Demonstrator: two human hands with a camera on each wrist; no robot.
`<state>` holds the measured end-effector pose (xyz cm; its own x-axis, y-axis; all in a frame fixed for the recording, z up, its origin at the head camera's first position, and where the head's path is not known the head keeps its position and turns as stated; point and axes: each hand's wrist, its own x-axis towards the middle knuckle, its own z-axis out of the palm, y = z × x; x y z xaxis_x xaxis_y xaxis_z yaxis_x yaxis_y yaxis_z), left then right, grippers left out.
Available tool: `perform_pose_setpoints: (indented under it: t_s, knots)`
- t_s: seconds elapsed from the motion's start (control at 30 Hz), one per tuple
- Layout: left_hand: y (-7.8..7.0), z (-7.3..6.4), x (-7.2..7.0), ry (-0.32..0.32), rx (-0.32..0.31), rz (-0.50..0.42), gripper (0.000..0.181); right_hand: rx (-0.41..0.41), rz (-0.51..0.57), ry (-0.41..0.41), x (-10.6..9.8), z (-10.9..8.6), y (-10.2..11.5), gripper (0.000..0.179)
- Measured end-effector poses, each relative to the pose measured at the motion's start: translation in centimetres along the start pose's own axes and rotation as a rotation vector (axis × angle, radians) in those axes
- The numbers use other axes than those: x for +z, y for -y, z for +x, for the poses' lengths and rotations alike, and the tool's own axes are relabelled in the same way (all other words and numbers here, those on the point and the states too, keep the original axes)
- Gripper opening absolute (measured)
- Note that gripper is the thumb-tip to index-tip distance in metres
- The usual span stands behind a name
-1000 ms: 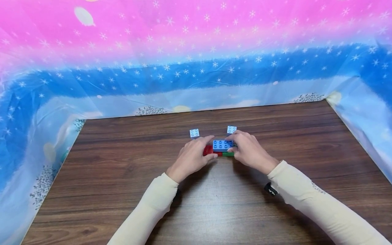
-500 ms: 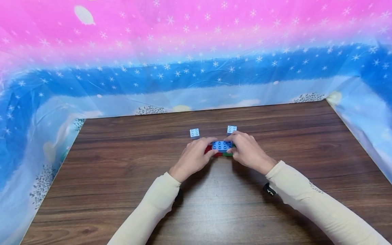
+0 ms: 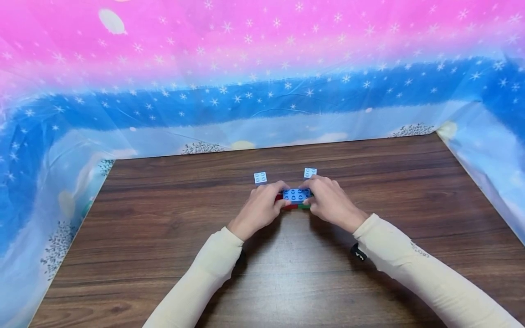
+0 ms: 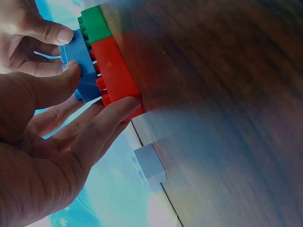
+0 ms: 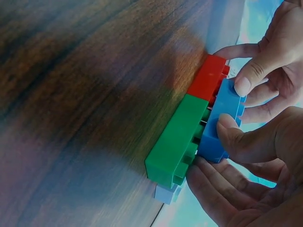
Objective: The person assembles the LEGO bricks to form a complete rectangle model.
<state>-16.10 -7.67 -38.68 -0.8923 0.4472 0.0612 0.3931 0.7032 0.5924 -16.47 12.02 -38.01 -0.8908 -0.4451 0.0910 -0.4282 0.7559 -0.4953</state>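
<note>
A blue building brick [image 3: 296, 196] with two rows of studs spans the joint between a red brick [image 4: 113, 68] and a green brick [image 5: 177, 139], which stand end to end on the table. Red and green studs show along the blue brick's underside in both wrist views. My left hand [image 3: 260, 207] pinches its left end, thumb on the near side, while one finger reaches down to the red brick's end. At the other end, my right hand [image 3: 331, 202] pinches the blue brick between thumb and fingers.
Two small pale-blue bricks stand behind the hands, one at the left [image 3: 260, 177] and one at the right [image 3: 310, 172]. The brown wooden table [image 3: 164, 237] ends at a patterned cloth backdrop [image 3: 266, 91] along the back and sides.
My left hand has shifted right from beside the red brick and now grips the blue brick too. The blue brick has moved slightly left, with the right hand still holding it.
</note>
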Motion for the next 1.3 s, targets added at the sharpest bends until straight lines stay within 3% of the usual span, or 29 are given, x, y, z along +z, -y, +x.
perform_pose_setpoints:
  t_s: [0.6, 1.0, 1.3]
  knots:
    - [-0.25, 0.38, 0.22, 0.041, -0.057, -0.035, 0.026, 0.046, 0.0, 0.046, -0.03, 0.04, -0.45, 0.037]
    - [-0.39, 0.62, -0.07, 0.055, -0.054, -0.003, 0.023, 0.037, -0.029, 0.039, -0.05, 0.3, -0.42, 0.034]
    - [-0.52, 0.86, -0.37, 0.087, -0.073, 0.004, 0.024, 0.039, -0.012, 0.079, -0.4, 0.7, -0.44, 0.033]
